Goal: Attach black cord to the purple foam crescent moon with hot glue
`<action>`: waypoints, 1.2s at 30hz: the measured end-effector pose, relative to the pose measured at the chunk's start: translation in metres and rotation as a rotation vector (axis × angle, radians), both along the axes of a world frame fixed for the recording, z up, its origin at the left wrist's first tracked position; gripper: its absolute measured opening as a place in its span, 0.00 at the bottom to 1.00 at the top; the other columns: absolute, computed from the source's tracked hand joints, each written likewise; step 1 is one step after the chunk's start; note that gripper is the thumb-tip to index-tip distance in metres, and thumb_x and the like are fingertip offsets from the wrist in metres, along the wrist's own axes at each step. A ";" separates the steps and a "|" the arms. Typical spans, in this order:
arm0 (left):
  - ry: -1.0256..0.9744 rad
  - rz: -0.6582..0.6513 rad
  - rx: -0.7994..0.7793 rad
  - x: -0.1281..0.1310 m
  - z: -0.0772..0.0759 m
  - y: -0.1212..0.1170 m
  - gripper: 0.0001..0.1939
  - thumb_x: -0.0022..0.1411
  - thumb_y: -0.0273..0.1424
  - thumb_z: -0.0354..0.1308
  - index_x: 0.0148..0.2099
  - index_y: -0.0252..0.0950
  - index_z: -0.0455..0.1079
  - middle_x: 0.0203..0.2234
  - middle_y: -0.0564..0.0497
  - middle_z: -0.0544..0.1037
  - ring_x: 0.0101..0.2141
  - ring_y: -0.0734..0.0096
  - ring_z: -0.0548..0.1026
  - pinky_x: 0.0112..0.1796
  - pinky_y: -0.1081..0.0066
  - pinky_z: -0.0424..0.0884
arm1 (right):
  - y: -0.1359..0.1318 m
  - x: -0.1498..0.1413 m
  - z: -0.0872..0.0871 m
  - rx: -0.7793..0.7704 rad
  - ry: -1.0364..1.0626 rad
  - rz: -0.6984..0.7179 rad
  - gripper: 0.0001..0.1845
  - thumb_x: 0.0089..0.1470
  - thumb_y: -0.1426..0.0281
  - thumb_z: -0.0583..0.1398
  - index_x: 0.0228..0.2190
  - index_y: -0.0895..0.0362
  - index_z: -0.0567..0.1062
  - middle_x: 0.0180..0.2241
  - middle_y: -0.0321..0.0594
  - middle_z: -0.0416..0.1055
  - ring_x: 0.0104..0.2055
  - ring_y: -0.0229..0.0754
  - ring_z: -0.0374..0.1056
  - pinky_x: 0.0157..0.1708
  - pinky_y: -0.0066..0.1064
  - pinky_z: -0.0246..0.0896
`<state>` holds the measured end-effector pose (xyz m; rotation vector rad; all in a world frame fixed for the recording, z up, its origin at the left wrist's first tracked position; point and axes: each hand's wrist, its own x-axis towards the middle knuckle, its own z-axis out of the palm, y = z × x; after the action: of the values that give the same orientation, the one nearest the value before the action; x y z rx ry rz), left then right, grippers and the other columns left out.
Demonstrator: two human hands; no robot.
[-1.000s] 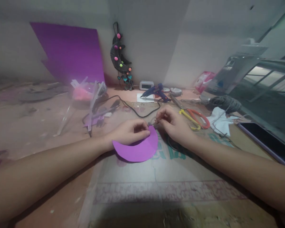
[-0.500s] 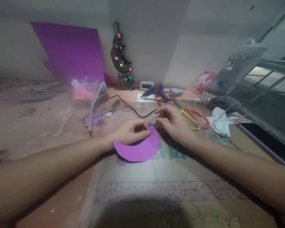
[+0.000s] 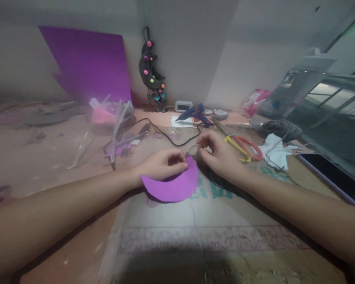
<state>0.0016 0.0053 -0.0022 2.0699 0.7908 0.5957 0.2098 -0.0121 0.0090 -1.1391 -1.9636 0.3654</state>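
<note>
Though two hands (image 3: 161, 163), just one purple crescent (image 3: 171, 191), one glue gun (image 3: 198, 113).

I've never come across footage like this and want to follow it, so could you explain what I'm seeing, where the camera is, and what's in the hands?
There is no machine here, just a person's two bare hands. One camera, worn on the head, looks forward and down past the forearms.

The left hand holds a purple crescent, pinched near its upper tip. The right hand is close to a thin grey cord by that tip; I can't tell whether its fingers grip it.

Around them on the table are scissors, what looks like a blue glue gun, a bundle of dark yarn and a phone. Behind, a large purple sheet and a dark moon-shaped decoration are against the wall.
</note>
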 end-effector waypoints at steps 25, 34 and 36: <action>0.009 0.002 0.000 0.000 0.001 -0.001 0.08 0.61 0.36 0.55 0.34 0.35 0.68 0.30 0.52 0.75 0.31 0.72 0.72 0.32 0.73 0.67 | -0.002 0.002 -0.002 -0.118 0.111 0.051 0.11 0.53 0.81 0.51 0.35 0.54 0.64 0.30 0.34 0.64 0.30 0.38 0.64 0.33 0.34 0.60; 0.003 0.002 0.022 0.000 0.000 -0.001 0.08 0.61 0.35 0.55 0.34 0.36 0.69 0.30 0.52 0.75 0.31 0.72 0.72 0.33 0.72 0.67 | -0.004 -0.002 -0.003 -0.224 0.228 0.102 0.07 0.58 0.73 0.56 0.40 0.54 0.69 0.29 0.34 0.70 0.33 0.38 0.70 0.35 0.33 0.64; -0.002 0.001 0.022 -0.001 0.000 -0.001 0.08 0.61 0.35 0.55 0.34 0.35 0.69 0.30 0.52 0.75 0.31 0.72 0.72 0.34 0.72 0.68 | -0.003 0.000 -0.004 -0.196 0.208 0.090 0.07 0.58 0.74 0.56 0.40 0.54 0.69 0.31 0.35 0.71 0.35 0.39 0.70 0.37 0.34 0.64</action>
<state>0.0011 0.0043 -0.0021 2.0885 0.7877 0.6093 0.2096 -0.0146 0.0054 -1.0883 -1.8286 0.7086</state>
